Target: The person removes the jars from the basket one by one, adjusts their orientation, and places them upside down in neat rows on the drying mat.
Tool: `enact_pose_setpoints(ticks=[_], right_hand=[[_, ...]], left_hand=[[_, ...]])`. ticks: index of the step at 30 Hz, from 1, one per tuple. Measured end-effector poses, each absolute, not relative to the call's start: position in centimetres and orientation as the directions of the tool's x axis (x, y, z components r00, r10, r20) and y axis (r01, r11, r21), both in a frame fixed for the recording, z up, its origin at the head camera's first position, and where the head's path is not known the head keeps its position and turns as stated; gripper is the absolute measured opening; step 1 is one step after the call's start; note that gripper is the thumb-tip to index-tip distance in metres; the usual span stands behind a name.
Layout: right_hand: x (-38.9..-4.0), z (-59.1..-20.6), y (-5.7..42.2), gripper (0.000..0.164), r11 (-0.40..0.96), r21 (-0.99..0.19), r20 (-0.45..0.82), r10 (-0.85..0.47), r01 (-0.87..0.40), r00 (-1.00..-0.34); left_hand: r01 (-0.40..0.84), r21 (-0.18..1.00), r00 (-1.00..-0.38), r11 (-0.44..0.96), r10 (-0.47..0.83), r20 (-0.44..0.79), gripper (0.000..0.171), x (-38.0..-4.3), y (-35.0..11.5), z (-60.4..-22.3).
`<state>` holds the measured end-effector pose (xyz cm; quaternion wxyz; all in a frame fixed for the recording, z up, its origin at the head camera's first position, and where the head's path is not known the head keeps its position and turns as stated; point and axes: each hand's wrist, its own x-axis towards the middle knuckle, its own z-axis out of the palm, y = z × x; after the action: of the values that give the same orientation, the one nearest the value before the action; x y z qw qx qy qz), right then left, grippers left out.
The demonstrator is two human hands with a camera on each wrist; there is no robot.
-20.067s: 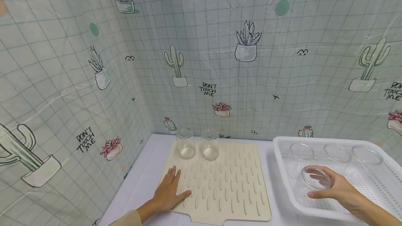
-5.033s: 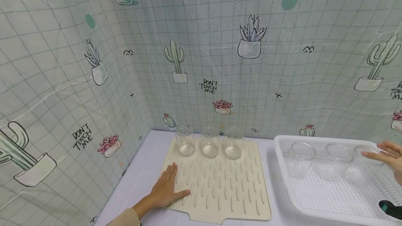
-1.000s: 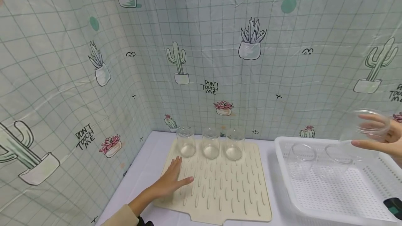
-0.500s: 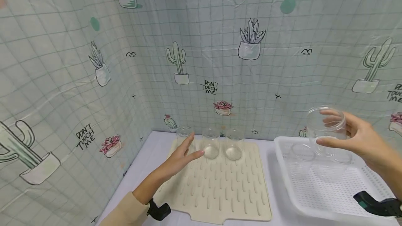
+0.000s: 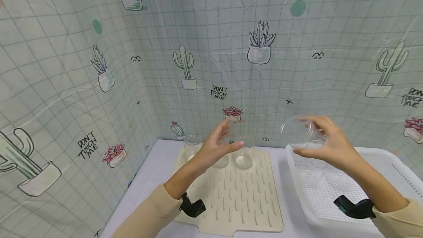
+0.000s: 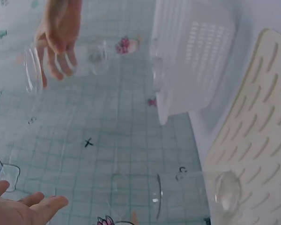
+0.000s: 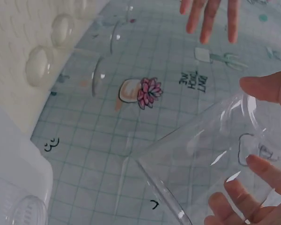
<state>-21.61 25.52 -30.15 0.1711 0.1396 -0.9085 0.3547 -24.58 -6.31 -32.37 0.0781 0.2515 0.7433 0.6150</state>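
Note:
My right hand (image 5: pixel 325 139) grips a clear drinking glass (image 5: pixel 295 131), raised above the left rim of a white basket. That glass is tilted in the right wrist view, with the thumb and fingers on opposite sides of it. My left hand (image 5: pixel 214 150) hovers over a cream ridged mat (image 5: pixel 244 197), fingers loosely spread and holding nothing. Behind it, three clear glasses stand in a row at the mat's back: a left glass (image 5: pixel 192 143), a middle glass (image 5: pixel 220 161) partly hidden by the hand, and a right glass (image 5: pixel 243 159).
The white perforated basket (image 5: pixel 299 190) stands right of the mat on a white table (image 5: pixel 142 190). More clear glasses (image 5: pixel 315 162) stand inside it, partly hidden by my right hand. A cactus-print sheet (image 5: pixel 281 76) rises behind and at the left.
A third glass has joined the row on the mat since the oldest frame. My right hand has lifted another glass from the basket and moved left. My left hand has risen off the mat.

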Motion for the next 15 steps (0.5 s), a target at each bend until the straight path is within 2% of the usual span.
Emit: enact_pose_setpoints(ticks=[8,15], right_hand=[[-22.5,-30.7,22.8,0.08,0.74,-0.479,0.562,-0.156,-0.473,-0.812],[-22.8,-31.0,21.5,0.08,0.773,-0.387,0.615,-0.189,-0.502,-0.766]], left_hand=[[0.253,0.965,-0.864,0.068,0.464,0.194,0.075,-25.0,-3.0,-31.1],[0.245,0.966,-0.879,0.081,0.439,0.186,0.074,-24.8,-1.1,-31.2]])
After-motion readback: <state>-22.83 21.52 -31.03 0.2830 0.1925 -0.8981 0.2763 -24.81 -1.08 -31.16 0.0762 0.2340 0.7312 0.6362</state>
